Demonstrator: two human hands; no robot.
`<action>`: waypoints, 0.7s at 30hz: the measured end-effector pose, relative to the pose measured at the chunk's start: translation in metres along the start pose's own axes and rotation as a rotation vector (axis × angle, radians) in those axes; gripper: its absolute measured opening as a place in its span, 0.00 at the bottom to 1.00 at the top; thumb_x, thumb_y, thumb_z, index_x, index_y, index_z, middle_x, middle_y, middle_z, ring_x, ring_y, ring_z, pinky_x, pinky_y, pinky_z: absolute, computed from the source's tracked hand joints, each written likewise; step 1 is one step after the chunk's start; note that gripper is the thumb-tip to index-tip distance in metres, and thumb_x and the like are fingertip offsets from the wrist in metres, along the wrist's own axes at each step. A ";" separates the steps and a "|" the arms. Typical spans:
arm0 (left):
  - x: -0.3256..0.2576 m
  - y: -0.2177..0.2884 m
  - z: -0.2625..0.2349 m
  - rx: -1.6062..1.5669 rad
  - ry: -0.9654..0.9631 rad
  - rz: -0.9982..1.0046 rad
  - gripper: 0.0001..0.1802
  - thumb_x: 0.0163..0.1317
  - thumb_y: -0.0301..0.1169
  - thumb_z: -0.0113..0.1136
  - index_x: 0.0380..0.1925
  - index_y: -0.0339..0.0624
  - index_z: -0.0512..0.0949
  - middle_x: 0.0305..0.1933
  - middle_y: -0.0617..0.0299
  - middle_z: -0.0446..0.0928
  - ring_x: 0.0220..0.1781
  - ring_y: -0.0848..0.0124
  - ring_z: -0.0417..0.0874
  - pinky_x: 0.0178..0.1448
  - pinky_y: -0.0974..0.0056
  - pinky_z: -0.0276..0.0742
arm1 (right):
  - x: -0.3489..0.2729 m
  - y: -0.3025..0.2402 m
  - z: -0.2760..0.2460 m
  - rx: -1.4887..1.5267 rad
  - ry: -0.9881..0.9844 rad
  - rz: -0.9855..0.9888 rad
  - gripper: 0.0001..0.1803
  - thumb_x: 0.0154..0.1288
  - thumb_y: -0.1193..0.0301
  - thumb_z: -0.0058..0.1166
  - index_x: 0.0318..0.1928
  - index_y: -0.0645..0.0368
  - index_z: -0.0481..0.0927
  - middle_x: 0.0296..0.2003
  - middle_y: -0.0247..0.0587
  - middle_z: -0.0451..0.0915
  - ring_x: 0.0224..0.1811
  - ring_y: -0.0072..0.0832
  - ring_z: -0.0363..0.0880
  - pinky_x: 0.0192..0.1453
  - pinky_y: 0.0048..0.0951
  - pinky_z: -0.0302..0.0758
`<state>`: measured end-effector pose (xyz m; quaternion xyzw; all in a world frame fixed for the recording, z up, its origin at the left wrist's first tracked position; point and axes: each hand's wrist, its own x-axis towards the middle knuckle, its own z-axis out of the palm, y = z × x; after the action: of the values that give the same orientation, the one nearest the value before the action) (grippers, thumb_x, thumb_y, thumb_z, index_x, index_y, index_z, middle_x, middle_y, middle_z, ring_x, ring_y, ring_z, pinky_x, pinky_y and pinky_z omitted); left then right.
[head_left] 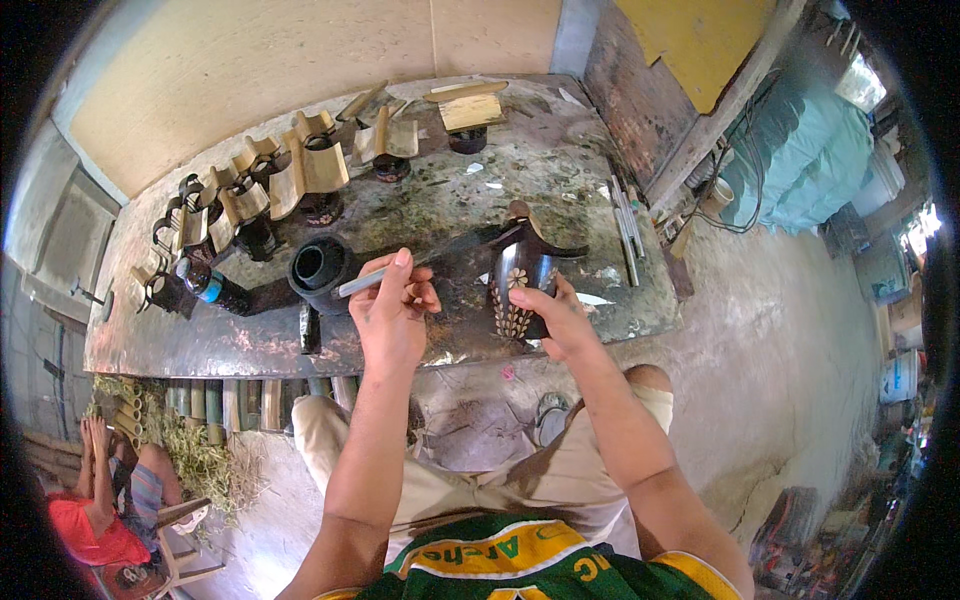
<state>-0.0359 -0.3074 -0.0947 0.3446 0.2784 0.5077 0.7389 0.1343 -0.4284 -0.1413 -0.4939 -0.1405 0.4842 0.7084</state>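
Above the near part of the worktable, my left hand (390,312) is closed around the grey handle of a thin tool (360,284). Its far end is dark and blurred, stretching toward the piece on the right, so I cannot tell its kind or whether it touches. My right hand (562,318) grips a glossy dark bamboo-like vessel (512,262) by its lower side. Pale carved flowers and leaves run down its front, and its upper rim is flared and curved. Left of my left hand stands a black round pot (318,264), with a short dark upright piece (310,328) before it.
Several dark cups topped by split bamboo pieces (310,172) fill the stained table's (400,225) back left. A dark bottle (210,285) leans near the left edge. Thin metal rods (626,232) lie at the right. A person in red (100,525) sits at lower left.
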 end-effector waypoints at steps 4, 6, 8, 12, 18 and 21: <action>0.001 0.008 -0.016 0.005 0.007 0.019 0.12 0.63 0.34 0.66 0.38 0.38 0.76 0.28 0.55 0.79 0.20 0.71 0.77 0.23 0.65 0.74 | 0.000 -0.002 -0.002 0.091 -0.020 0.028 0.37 0.48 0.75 0.73 0.58 0.62 0.69 0.44 0.42 0.82 0.44 0.31 0.83 0.47 0.38 0.83; 0.006 0.014 -0.021 0.012 0.020 0.024 0.10 0.64 0.33 0.65 0.38 0.42 0.76 0.27 0.57 0.79 0.20 0.71 0.75 0.22 0.65 0.70 | 0.000 -0.003 -0.001 0.142 0.012 0.057 0.31 0.50 0.75 0.71 0.55 0.59 0.71 0.42 0.40 0.83 0.40 0.31 0.84 0.42 0.39 0.85; 0.011 0.021 -0.024 0.033 0.012 0.075 0.10 0.64 0.33 0.65 0.38 0.41 0.76 0.27 0.56 0.78 0.21 0.71 0.75 0.22 0.66 0.70 | 0.000 -0.006 -0.001 0.159 -0.069 0.043 0.29 0.51 0.75 0.70 0.54 0.59 0.73 0.42 0.40 0.83 0.39 0.31 0.85 0.43 0.40 0.85; 0.016 0.038 -0.021 0.037 -0.052 0.140 0.12 0.63 0.32 0.65 0.38 0.36 0.76 0.28 0.53 0.80 0.22 0.70 0.77 0.24 0.64 0.75 | -0.002 -0.011 -0.005 0.149 -0.062 0.066 0.24 0.56 0.73 0.65 0.53 0.62 0.74 0.41 0.41 0.83 0.39 0.31 0.85 0.45 0.38 0.85; 0.021 0.053 0.010 0.148 -0.318 0.159 0.11 0.64 0.26 0.63 0.42 0.31 0.76 0.31 0.52 0.80 0.23 0.70 0.80 0.25 0.65 0.76 | -0.003 -0.018 -0.009 0.101 -0.185 0.199 0.21 0.58 0.71 0.64 0.51 0.63 0.76 0.38 0.42 0.84 0.35 0.31 0.86 0.39 0.37 0.86; 0.023 0.051 0.026 0.289 -0.457 0.162 0.12 0.62 0.25 0.65 0.43 0.31 0.76 0.30 0.54 0.80 0.24 0.72 0.80 0.24 0.69 0.76 | -0.008 -0.018 -0.006 0.045 -0.149 0.223 0.20 0.58 0.68 0.65 0.49 0.62 0.77 0.37 0.40 0.84 0.34 0.30 0.85 0.37 0.39 0.86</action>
<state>-0.0364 -0.2791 -0.0400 0.5732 0.1458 0.4292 0.6826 0.1438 -0.4393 -0.1267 -0.4530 -0.1262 0.5984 0.6487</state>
